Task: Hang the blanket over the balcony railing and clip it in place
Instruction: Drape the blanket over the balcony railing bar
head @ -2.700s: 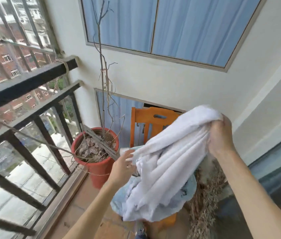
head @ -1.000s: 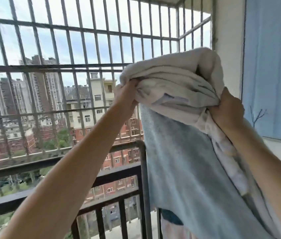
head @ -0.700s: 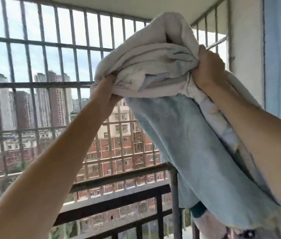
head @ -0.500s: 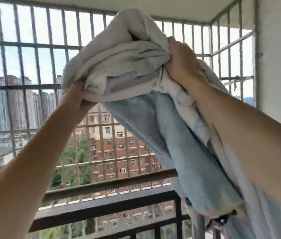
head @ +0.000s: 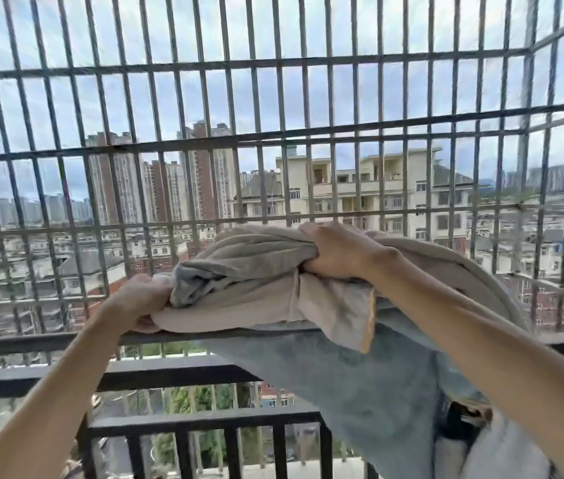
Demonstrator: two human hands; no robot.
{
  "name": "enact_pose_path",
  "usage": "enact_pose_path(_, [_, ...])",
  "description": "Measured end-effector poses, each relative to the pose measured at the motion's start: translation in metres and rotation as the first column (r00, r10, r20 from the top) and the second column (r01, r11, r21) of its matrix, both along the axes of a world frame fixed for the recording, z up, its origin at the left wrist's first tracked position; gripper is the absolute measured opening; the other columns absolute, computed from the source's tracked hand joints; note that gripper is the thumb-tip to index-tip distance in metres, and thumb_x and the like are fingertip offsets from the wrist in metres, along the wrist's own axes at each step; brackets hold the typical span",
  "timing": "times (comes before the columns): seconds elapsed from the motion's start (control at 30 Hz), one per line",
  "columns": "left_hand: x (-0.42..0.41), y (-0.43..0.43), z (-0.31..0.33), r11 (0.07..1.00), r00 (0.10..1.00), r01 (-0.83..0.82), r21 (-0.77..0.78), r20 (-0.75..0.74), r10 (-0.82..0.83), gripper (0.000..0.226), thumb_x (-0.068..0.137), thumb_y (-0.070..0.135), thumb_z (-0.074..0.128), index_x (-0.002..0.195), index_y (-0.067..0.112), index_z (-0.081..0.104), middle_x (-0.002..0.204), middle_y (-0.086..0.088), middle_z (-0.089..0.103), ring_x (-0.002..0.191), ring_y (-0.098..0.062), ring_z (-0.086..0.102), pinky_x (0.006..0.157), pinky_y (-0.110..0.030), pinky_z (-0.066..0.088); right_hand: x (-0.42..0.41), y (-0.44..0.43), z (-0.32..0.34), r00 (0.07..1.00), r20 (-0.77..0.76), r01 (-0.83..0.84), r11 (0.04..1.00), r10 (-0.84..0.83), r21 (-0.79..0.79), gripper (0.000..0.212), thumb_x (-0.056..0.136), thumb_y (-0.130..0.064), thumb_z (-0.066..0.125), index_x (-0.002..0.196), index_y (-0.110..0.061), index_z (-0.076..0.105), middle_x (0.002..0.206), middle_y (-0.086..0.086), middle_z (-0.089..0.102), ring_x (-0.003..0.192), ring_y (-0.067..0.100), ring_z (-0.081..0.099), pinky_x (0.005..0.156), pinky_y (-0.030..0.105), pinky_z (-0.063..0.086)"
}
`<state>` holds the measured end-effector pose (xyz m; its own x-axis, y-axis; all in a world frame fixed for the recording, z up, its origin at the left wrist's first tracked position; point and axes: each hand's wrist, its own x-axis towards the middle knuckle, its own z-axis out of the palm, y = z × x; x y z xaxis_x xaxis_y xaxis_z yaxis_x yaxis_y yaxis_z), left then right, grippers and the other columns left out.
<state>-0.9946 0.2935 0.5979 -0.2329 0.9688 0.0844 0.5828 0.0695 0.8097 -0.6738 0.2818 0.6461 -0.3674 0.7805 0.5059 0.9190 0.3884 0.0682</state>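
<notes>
The blanket [head: 256,281], cream on one side and pale blue on the other, lies bunched on the top bar of the dark balcony railing [head: 32,344]. Its blue part hangs down on my side of the railing at the lower right. My left hand [head: 142,299] grips the bunched left end where it rests on the bar. My right hand [head: 336,250] is clenched on the folds on top of the heap. No clip is in view.
A grey metal security grille [head: 273,136] rises just behind the railing and closes off the balcony, turning a corner at the far right. Lower railing bars [head: 177,423] run below. City buildings lie beyond.
The blanket has come down from head height onto the railing's top bar. Both hands came down with it and kept their grip, and my view has turned to face the railing squarely.
</notes>
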Motion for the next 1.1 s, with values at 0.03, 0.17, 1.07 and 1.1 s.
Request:
enact_pose_path(0.03, [0.003,-0.007,0.005,1.000,0.995,-0.001,0.028,-0.101,0.004,0.033,0.094,0.031,0.061,0.080,0.001,0.060,0.074,-0.014,0.062,0.059,-0.021,0.058,0.040,-0.024,0.046,0.002,-0.004,0.001,1.000,-0.018,-0.023,1.000,0.023,0.012,0.041,0.083,-0.036,0.064,0.119,-0.023,0.050,0.092,-0.009,0.061,0.080,0.015,0.062,0.071,0.030,0.049])
enact_pose_path(0.17, [0.029,-0.028,0.012,0.944,0.805,0.040,0.329,-0.570,0.165,0.033,0.090,0.035,0.067,0.091,0.002,0.062,0.068,-0.007,0.058,0.057,-0.019,0.053,0.044,-0.025,0.039,0.018,-0.023,-0.008,0.995,-0.055,-0.075,0.994,0.079,0.081,0.060,0.086,-0.028,0.068,0.138,-0.017,0.040,0.102,-0.003,0.050,0.091,0.015,0.053,0.077,0.023,0.040])
enact_pose_path(1.07, [0.083,-0.063,-0.002,0.664,0.990,0.045,0.746,-0.120,0.068,0.024,0.091,-0.003,0.055,0.111,-0.003,0.068,0.088,-0.014,0.073,0.056,-0.026,0.068,0.044,-0.040,0.054,0.104,-0.077,-0.076,0.989,0.066,0.122,0.987,-0.129,0.100,0.058,0.075,-0.046,0.072,0.126,-0.027,0.056,0.130,-0.004,0.048,0.124,0.022,0.042,0.110,0.035,0.026])
enact_pose_path(1.1, [0.049,-0.062,0.002,0.669,0.990,-0.061,0.740,-0.041,0.136,0.027,0.090,-0.004,0.054,0.114,-0.003,0.066,0.089,-0.014,0.072,0.059,-0.028,0.069,0.045,-0.037,0.055,0.109,-0.075,-0.076,0.989,0.074,0.120,0.988,-0.128,0.101,0.060,0.074,-0.048,0.072,0.127,-0.028,0.056,0.133,-0.004,0.046,0.126,0.022,0.041,0.111,0.035,0.027])
